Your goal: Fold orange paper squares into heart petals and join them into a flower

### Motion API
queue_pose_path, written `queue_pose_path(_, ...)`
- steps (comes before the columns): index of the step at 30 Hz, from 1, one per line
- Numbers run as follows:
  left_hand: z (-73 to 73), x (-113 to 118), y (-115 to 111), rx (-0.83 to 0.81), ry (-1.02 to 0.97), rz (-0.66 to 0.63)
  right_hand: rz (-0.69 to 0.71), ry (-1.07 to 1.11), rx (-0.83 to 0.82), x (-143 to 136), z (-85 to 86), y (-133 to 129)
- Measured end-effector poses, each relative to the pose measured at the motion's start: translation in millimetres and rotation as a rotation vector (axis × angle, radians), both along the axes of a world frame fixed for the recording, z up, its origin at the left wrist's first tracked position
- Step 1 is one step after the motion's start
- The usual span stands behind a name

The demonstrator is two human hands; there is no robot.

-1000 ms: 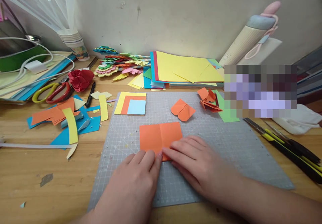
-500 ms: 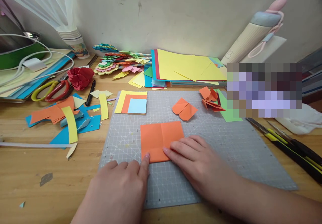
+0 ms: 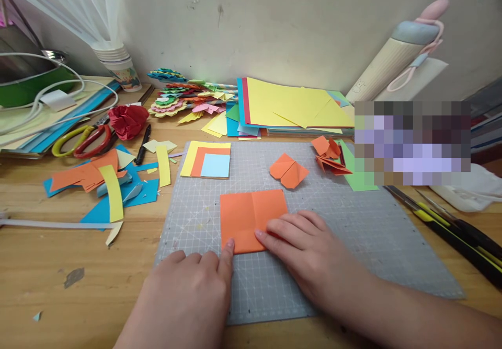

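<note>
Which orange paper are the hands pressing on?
The flat creased sheet at the mat's front; the other orange pieces on the mat are folded and untouched.

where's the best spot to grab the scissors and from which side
I'd take the yellow handle and red handle together, the left hand coming from the near side. Both loops face roughly toward the person, while the blade end points away, partly hidden by the crumpled red paper, so that end looks harder to grip.
</note>
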State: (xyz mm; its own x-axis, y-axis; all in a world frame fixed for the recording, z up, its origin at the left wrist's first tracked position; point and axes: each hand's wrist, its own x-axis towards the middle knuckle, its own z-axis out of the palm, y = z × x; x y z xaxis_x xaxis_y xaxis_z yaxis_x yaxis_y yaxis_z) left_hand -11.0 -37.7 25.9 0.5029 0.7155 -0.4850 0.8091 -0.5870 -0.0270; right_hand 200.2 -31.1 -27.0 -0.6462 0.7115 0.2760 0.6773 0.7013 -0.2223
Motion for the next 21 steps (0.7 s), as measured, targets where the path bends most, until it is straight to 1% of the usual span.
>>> queue_pose_path(7,0.2,0.7,1.3,0.002,-0.014,-0.008,-0.048,0.070,0.028,-1.3,-3.9,-1.5)
queue_pose_path(15,1.2,0.0,0.4,0.009,-0.015,-0.009,-0.029,0.063,-0.028,0.0,-3.2,0.0)
queue_pose_path(21,-0.7,-1.6,1.0,-0.026,-0.014,0.005,-0.014,0.076,-0.048,0.9,-3.4,1.3)
